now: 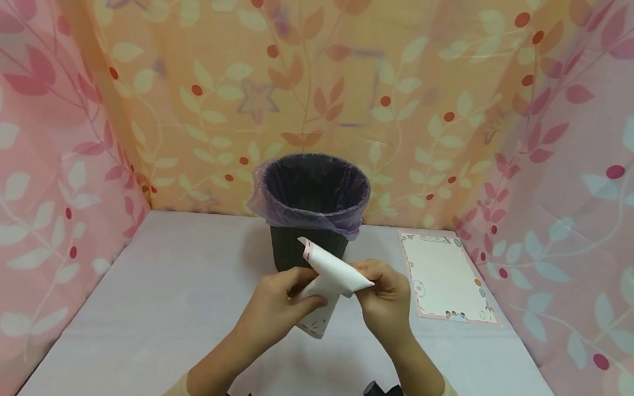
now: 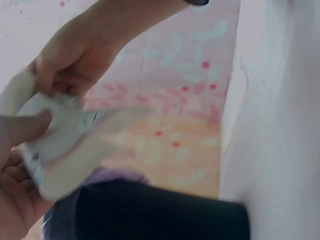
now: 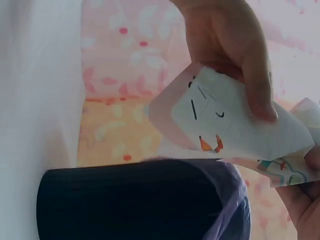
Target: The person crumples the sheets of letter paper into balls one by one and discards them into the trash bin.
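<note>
A folded sheet of paper (image 1: 330,271), white with a pink printed border, is held between both hands above the table. My left hand (image 1: 279,301) pinches its left side, thumb on top and fingers behind. At the other side my right hand (image 1: 387,294) grips a pointed corner. The right wrist view shows the paper (image 3: 225,115) creased, with small printed drawings along its border. In the left wrist view the paper (image 2: 75,145) is blurred. Just behind the hands stands a dark trash bin (image 1: 304,245) with a purple plastic liner (image 1: 342,223) folded over its rim.
On the right of the white table (image 1: 171,310) lies a flat sheet of paper (image 1: 450,277) with a decorated border. Patterned curtains (image 1: 301,89) enclose the table at the back and both sides.
</note>
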Tool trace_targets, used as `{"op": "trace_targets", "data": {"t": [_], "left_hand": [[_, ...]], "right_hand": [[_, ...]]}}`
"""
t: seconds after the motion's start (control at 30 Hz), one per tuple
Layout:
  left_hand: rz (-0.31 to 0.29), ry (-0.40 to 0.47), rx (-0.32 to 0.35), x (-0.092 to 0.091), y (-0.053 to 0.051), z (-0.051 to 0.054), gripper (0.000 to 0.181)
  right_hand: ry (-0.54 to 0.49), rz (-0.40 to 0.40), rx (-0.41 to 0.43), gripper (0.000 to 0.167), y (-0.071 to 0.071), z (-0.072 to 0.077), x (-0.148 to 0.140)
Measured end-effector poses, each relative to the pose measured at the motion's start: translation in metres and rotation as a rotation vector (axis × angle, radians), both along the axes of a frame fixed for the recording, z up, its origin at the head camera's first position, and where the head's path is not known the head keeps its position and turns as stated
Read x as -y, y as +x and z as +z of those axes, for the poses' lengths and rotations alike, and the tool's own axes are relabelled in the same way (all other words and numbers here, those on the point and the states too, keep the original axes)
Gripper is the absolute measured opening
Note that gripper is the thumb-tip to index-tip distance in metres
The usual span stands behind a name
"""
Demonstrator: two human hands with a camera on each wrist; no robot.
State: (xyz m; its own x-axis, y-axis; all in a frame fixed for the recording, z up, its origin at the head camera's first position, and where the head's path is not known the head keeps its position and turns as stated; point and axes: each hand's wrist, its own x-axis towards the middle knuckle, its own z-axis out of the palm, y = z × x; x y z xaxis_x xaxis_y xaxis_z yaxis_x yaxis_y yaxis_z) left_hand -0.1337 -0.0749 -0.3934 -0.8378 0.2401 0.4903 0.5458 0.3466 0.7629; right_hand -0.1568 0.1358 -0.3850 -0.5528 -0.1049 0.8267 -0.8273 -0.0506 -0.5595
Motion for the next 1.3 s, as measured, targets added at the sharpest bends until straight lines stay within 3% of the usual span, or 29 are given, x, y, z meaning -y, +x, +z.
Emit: {"op": "trace_targets", "data": {"t": [0.07,0.13,0.33,0.47,0.6,0.7,0.77,0.93,1.0,1.07,1.17,1.3], "left_hand": [[0.012,-0.026,-0.012,0.004,-0.001,0.003,0.053],[0.034,-0.073,-0.078,0.008,-0.003,0.006,0.069],[0.089,-0.207,-0.397,0.015,-0.01,0.004,0.114],[0.056,-0.228,-0.61,0.015,-0.012,0.003,0.108],[-0.015,-0.162,-0.685,0.012,-0.011,0.002,0.08],[-0.059,-0.076,-0.656,0.009,-0.01,0.0,0.059],[-0.071,-0.011,-0.615,0.007,-0.01,-0.002,0.048],[-0.05,0.146,-0.478,0.01,-0.012,-0.004,0.034],[-0.032,0.184,-0.421,0.013,-0.012,-0.005,0.03],[-0.007,0.216,-0.363,0.015,-0.012,-0.004,0.028],[0.006,0.266,-0.256,0.019,-0.01,-0.002,0.028],[-0.037,0.359,-0.099,0.023,-0.007,0.003,0.02]], "right_hand": [[-0.03,-0.011,0.06,0.032,-0.003,0.001,-0.005],[-0.041,0.008,0.117,0.029,-0.005,0.002,-0.009],[0.04,0.228,0.194,0.019,-0.009,0.0,-0.013],[0.072,0.31,0.222,0.018,-0.009,-0.002,-0.011],[0.011,0.393,0.283,0.021,-0.009,-0.002,-0.01],[-0.023,0.443,0.316,0.022,-0.008,-0.003,-0.008],[-0.023,0.428,0.327,0.022,-0.007,-0.003,-0.007],[0.085,0.237,0.29,0.03,-0.002,0.0,0.0],[0.156,0.181,0.214,0.046,-0.003,0.003,0.0],[0.211,0.181,0.107,0.061,-0.005,0.005,-0.003],[0.288,0.167,-0.146,0.063,-0.008,0.01,-0.005],[0.352,0.207,-0.415,0.054,-0.01,0.015,-0.002]]}}
